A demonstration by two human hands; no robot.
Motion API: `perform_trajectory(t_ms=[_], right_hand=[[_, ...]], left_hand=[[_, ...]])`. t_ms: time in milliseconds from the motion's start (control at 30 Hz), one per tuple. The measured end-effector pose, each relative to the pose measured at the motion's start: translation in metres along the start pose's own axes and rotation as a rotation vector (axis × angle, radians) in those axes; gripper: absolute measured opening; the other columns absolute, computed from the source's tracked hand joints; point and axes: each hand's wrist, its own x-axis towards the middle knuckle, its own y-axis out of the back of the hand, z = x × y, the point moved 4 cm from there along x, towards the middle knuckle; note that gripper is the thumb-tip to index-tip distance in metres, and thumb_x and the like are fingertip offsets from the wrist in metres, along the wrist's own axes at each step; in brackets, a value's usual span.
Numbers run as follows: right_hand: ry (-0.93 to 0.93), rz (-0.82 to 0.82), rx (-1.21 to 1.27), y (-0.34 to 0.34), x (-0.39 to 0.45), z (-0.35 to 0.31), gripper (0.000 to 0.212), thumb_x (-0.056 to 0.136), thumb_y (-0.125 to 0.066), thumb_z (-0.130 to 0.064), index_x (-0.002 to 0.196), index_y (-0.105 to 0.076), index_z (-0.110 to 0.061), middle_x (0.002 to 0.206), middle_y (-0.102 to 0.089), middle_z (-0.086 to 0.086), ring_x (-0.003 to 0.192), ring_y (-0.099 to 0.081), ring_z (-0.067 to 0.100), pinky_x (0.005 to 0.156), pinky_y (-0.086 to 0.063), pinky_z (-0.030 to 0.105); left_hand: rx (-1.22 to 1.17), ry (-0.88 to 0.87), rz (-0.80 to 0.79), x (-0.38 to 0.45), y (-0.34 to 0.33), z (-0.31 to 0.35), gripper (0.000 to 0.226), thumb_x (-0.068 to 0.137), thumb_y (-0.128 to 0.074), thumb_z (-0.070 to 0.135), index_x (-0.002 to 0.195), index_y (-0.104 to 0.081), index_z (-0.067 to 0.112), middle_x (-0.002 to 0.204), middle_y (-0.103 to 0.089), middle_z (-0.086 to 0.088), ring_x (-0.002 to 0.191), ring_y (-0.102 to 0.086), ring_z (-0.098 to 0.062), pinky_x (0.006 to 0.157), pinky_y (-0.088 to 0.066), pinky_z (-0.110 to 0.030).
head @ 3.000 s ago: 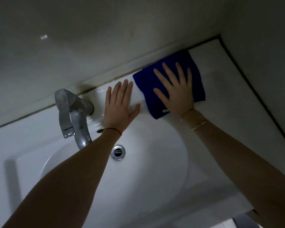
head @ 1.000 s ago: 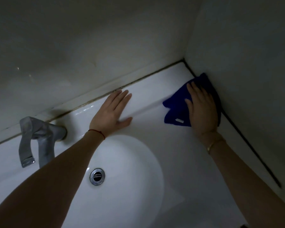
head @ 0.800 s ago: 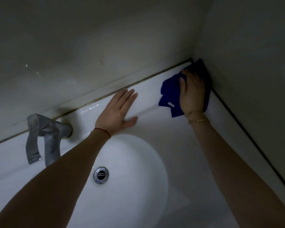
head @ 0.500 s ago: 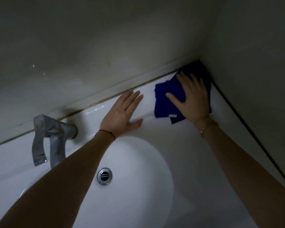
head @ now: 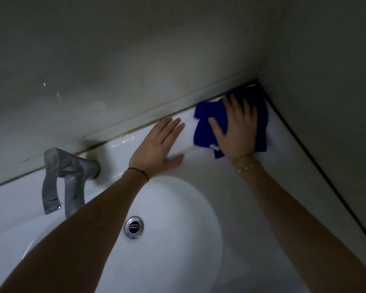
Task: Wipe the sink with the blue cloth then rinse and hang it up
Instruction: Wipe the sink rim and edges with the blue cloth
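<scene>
Both hands lie flat, fingers spread: right hand pressing blue cloth, left hand on sink

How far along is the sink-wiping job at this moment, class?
Done: nothing certain; the sink shows no clear sign of wiped areas. In hand: the right hand presses the blue cloth flat on the back right corner, the left hand braced on the ledge. Left: the basin, then rinsing at the tap and hanging it up.
</scene>
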Motion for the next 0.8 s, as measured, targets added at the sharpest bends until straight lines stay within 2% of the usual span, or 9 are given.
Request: perform_trajectory(t_ms=[100, 133, 233, 300, 333, 400, 500, 667, 800], right_hand=[[0.277, -0.112, -0.014, -0.003, -0.008, -0.003, 0.069, 0.093, -0.033, -0.062, 0.148, -0.032, -0.021, 0.156, -0.031, 0.000, 0.142, -0.027, 0.028, 0.119, -0.013, 0.046], [0.305, -0.123, -0.029, 0.001, -0.001, 0.008, 0.069, 0.093, -0.033, -0.063, 0.148, -0.032, -0.022, 0.156, -0.030, 0.000, 0.142, -0.028, 0.028, 0.118, -0.015, 0.046], [0.109, -0.077, -0.054, 0.010, 0.026, 0.036, 0.071, 0.093, -0.028, -0.065, 0.148, -0.031, -0.020, 0.155, -0.032, 0.004, 0.139, -0.031, 0.032, 0.115, -0.021, 0.048], [-0.027, -0.037, -0.063, 0.009, 0.023, 0.020, 0.072, 0.093, -0.024, -0.065, 0.149, -0.029, -0.019, 0.156, -0.030, 0.005, 0.140, -0.029, 0.033, 0.116, -0.017, 0.048], [-0.027, -0.044, -0.063, 0.004, 0.015, 0.005, 0.072, 0.094, -0.022, -0.064, 0.150, -0.028, -0.019, 0.156, -0.028, 0.005, 0.141, -0.026, 0.033, 0.117, -0.013, 0.048], [0.114, -0.099, -0.066, -0.003, 0.000, -0.014, 0.071, 0.095, -0.019, -0.063, 0.151, -0.024, -0.021, 0.158, -0.025, 0.002, 0.143, -0.023, 0.031, 0.118, -0.010, 0.048], [0.258, -0.144, -0.081, 0.002, 0.008, 0.011, 0.063, 0.097, -0.023, -0.058, 0.151, -0.026, -0.025, 0.158, -0.026, -0.001, 0.142, -0.026, 0.028, 0.118, -0.014, 0.046], [0.059, -0.081, -0.042, 0.008, 0.023, 0.031, 0.058, 0.100, -0.028, -0.050, 0.150, -0.028, -0.021, 0.157, -0.027, 0.003, 0.141, -0.026, 0.032, 0.117, -0.015, 0.048], [0.078, -0.107, -0.082, 0.022, -0.012, 0.048, 0.063, 0.098, -0.032, -0.050, 0.151, -0.024, -0.016, 0.157, -0.026, 0.006, 0.141, -0.027, 0.033, 0.117, -0.018, 0.048]], left_hand=[[0.006, 0.006, 0.000, 0.000, 0.000, 0.001, 0.076, 0.090, -0.063, 0.043, 0.150, -0.034, 0.005, 0.154, -0.036, -0.013, 0.145, -0.028, -0.031, 0.121, -0.022, -0.039], [0.006, -0.001, 0.003, 0.001, 0.000, 0.000, 0.076, 0.090, -0.063, 0.043, 0.149, -0.034, 0.005, 0.154, -0.036, -0.013, 0.145, -0.028, -0.031, 0.121, -0.021, -0.038], [-0.004, -0.008, 0.017, 0.001, 0.001, 0.001, 0.075, 0.090, -0.064, 0.042, 0.149, -0.035, 0.005, 0.154, -0.037, -0.013, 0.144, -0.029, -0.031, 0.120, -0.023, -0.040], [0.006, 0.004, 0.010, 0.001, 0.000, 0.000, 0.076, 0.090, -0.063, 0.043, 0.150, -0.035, 0.006, 0.155, -0.036, -0.013, 0.145, -0.028, -0.031, 0.121, -0.022, -0.039], [0.011, 0.006, 0.006, 0.000, -0.001, 0.000, 0.076, 0.090, -0.063, 0.044, 0.150, -0.034, 0.006, 0.155, -0.036, -0.013, 0.145, -0.028, -0.031, 0.121, -0.020, -0.038], [0.026, 0.004, 0.004, 0.001, -0.001, 0.001, 0.076, 0.090, -0.061, 0.045, 0.150, -0.034, 0.006, 0.154, -0.037, -0.013, 0.145, -0.028, -0.030, 0.121, -0.018, -0.035], [0.027, 0.006, 0.000, 0.001, -0.002, 0.000, 0.076, 0.090, -0.061, 0.045, 0.150, -0.033, 0.007, 0.155, -0.036, -0.012, 0.145, -0.027, -0.030, 0.121, -0.021, -0.038], [0.016, -0.010, 0.021, 0.001, -0.002, -0.001, 0.076, 0.090, -0.062, 0.044, 0.150, -0.035, 0.006, 0.155, -0.036, -0.011, 0.145, -0.027, -0.029, 0.122, -0.016, -0.033], [0.000, -0.030, 0.032, 0.002, -0.001, -0.002, 0.074, 0.090, -0.063, 0.042, 0.148, -0.037, 0.005, 0.154, -0.038, -0.012, 0.144, -0.031, -0.030, 0.121, -0.020, -0.036]])
